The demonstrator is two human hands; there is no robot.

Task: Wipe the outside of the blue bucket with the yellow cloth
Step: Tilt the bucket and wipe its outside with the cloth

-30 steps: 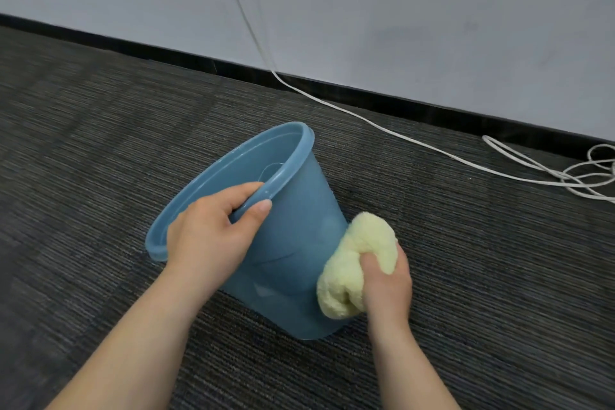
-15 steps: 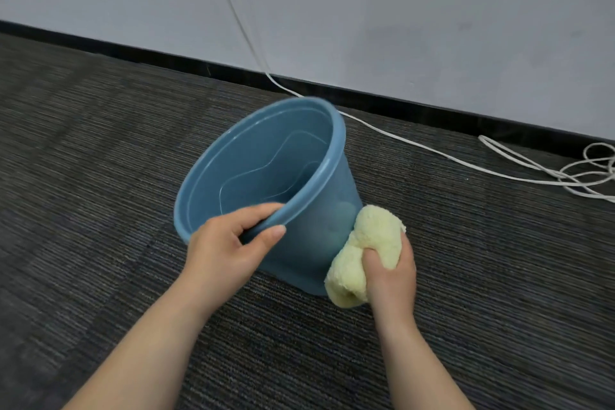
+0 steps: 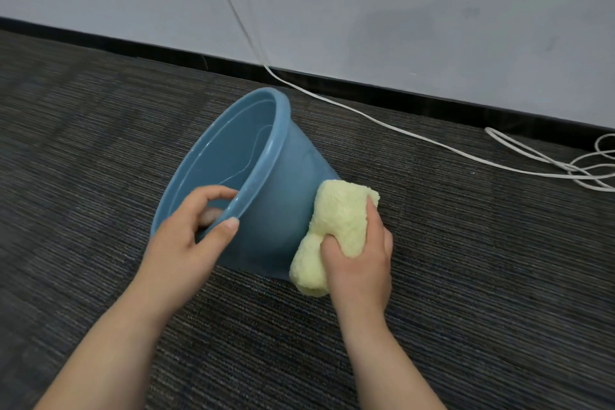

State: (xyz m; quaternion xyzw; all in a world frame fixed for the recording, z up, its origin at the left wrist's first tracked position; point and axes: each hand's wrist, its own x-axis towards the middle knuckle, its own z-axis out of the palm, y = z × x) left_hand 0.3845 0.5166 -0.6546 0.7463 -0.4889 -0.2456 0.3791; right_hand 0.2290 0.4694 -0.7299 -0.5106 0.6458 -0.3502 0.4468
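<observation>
1. On the dark striped carpet (image 3: 100, 150), I see the blue bucket (image 3: 279, 190) tipped toward the left, its mouth facing up and left and its lower edge resting on the floor.
2. My left hand (image 3: 189, 236) is clamped on the near rim, thumb outside, fingers curled inside.
3. My right hand (image 3: 361, 253) is closed around the bunched yellow cloth (image 3: 336, 226), which presses against the bucket's outer wall on its right side, near the base.
4. Behind, a white cable (image 3: 416, 135) runs down the grey wall (image 3: 399, 10) and across the carpet to loose coils at the right edge.
</observation>
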